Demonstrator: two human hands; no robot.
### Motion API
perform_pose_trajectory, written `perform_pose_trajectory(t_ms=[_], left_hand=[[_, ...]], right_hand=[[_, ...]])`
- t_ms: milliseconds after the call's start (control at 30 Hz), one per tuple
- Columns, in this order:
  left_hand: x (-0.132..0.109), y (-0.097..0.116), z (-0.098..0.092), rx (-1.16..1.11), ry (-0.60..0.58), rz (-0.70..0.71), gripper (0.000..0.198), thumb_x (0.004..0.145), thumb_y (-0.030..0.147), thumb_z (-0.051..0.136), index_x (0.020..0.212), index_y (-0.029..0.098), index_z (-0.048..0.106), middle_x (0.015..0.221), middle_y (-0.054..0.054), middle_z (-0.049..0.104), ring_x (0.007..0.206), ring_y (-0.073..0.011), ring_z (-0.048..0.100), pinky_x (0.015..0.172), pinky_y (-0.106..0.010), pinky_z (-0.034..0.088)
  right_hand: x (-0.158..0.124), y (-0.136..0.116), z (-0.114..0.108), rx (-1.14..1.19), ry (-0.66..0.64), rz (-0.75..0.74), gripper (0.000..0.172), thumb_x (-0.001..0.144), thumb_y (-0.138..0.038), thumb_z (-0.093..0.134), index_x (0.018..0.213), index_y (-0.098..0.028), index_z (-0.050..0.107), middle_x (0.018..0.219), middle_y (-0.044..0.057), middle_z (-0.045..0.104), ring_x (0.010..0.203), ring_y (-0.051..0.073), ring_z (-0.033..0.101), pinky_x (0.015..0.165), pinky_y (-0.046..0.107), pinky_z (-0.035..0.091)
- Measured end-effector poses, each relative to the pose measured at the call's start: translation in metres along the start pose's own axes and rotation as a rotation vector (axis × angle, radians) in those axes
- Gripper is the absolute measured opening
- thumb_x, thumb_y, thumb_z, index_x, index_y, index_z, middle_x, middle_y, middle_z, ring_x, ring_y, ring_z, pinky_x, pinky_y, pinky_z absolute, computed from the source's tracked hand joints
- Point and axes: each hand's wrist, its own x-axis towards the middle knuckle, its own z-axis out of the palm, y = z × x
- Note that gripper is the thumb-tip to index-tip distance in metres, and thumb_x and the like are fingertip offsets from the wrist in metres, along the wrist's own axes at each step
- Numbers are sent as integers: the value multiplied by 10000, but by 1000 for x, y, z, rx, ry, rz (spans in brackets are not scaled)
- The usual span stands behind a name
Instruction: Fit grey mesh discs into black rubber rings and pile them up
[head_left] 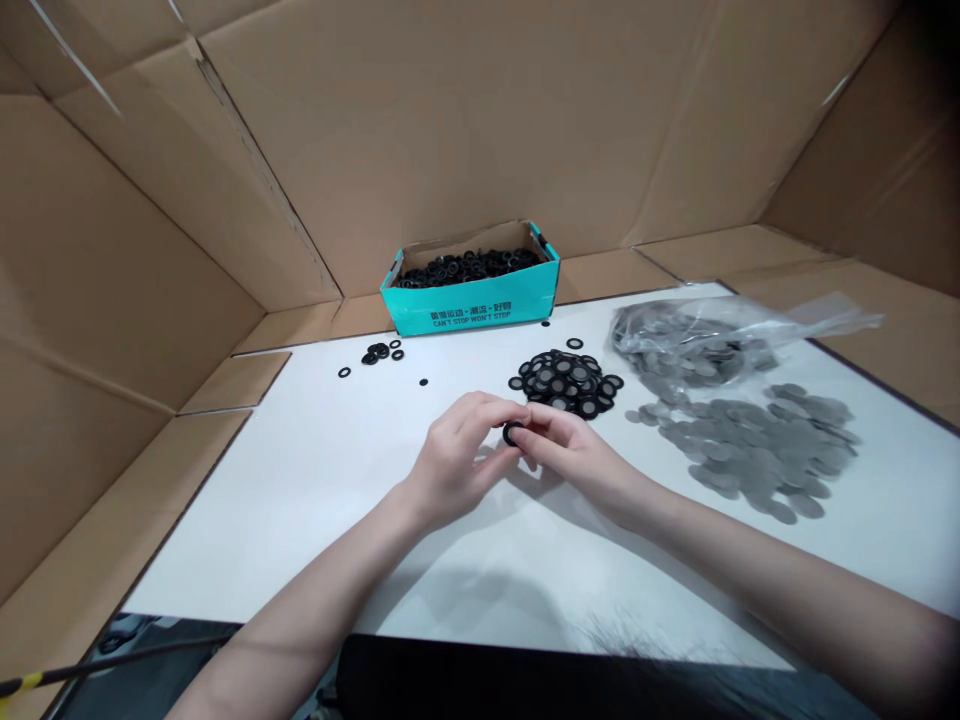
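Note:
Between my two hands, above the middle of the white table, is a small black ring [512,434] with a greyish centre. The thumb and fingers of my left hand [465,450] pinch it from the left. From the other side my right hand [574,455] closes on it, thumb pressed against its face. Just behind my fingers lies a heap of black rings with grey mesh-like discs in them [566,380]. Loose grey discs [757,450] spread out to the right of my right hand. A few plain black rings [379,352] lie at the far left.
A turquoise box [472,308] full of black rings stands at the back. A clear plastic bag [690,340] of grey discs lies at the back right. Cardboard walls [450,120] enclose the white table [300,480]. A small black piece [424,382] lies left of the heap.

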Motion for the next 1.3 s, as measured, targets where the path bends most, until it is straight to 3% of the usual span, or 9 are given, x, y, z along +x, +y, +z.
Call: perform_pose_trajectory(t_ms=[333, 433, 533, 667, 733, 833, 933, 1067, 1300], left_hand=[[1, -2, -7, -40, -121, -31, 370, 907, 84, 591, 1242, 243, 577, 1077, -56, 718, 952, -178, 652, 828, -323, 557], [2, -3, -9, -61, -170, -56, 410, 904, 67, 559, 1278, 236, 574, 1118, -69, 708, 995, -180, 640, 861, -321, 553], [3, -11, -16, -2, -135, -95, 403, 917, 128, 569, 1309, 221, 547, 1218, -97, 681, 1102, -204, 630, 955, -364, 525], [2, -41, -34, 335, 11, -313, 352, 948, 168, 496, 1296, 191, 548, 1253, -110, 659, 1135, -232, 609, 1009, -419, 487], [-1, -61, -48, 538, -20, -464, 409, 930, 162, 491, 1338, 177, 527, 1340, -126, 614, 1248, -269, 546, 1080, -449, 438], [-9, -89, -67, 815, -201, -789, 472, 931, 187, 469, 1403, 183, 496, 1510, -119, 488, 1408, -293, 411, 1180, -455, 340], [-19, -109, -81, 881, -208, -946, 501, 944, 254, 466, 1430, 135, 489, 1573, -176, 398, 1454, -394, 333, 1181, -575, 294], [-28, -120, -88, 916, -209, -1056, 503, 973, 356, 415, 1430, 165, 504, 1547, -174, 439, 1430, -440, 347, 1133, -658, 302], [-24, -119, -93, 948, -186, -1065, 449, 942, 229, 413, 1363, 187, 564, 1351, -159, 609, 1247, -372, 530, 1035, -510, 441]], right_hand=[[3, 3, -4, -55, 13, -38, 267, 851, -467, 594, 848, -201, 579, 680, -28, 492, 597, 123, 444, 527, 264, 339], [5, 5, -6, -184, 72, -139, 204, 874, -409, 567, 829, -210, 566, 722, -8, 519, 629, 140, 481, 552, 280, 367], [7, 5, -11, -412, 173, -313, 140, 880, -319, 569, 788, -214, 563, 749, 11, 539, 671, 155, 507, 610, 300, 393], [13, 5, -26, -643, 294, -444, 106, 886, -275, 564, 813, -212, 610, 783, 52, 621, 754, 203, 574, 683, 335, 425], [17, 5, -36, -722, 366, -449, 100, 887, -278, 565, 848, -213, 631, 798, 68, 659, 779, 229, 595, 710, 357, 435], [23, 5, -49, -806, 480, -443, 103, 871, -279, 586, 926, -217, 647, 802, 70, 689, 781, 249, 598, 739, 381, 446], [27, 6, -59, -872, 550, -461, 109, 878, -285, 580, 921, -220, 656, 813, 72, 703, 783, 255, 584, 765, 395, 444], [31, 15, -66, -973, 563, -431, 187, 901, -321, 544, 914, -219, 700, 910, 101, 700, 888, 297, 578, 833, 451, 426], [32, 27, -63, -1028, 477, -362, 281, 921, -340, 523, 1039, -238, 757, 1027, 126, 650, 1027, 327, 563, 871, 494, 422]])
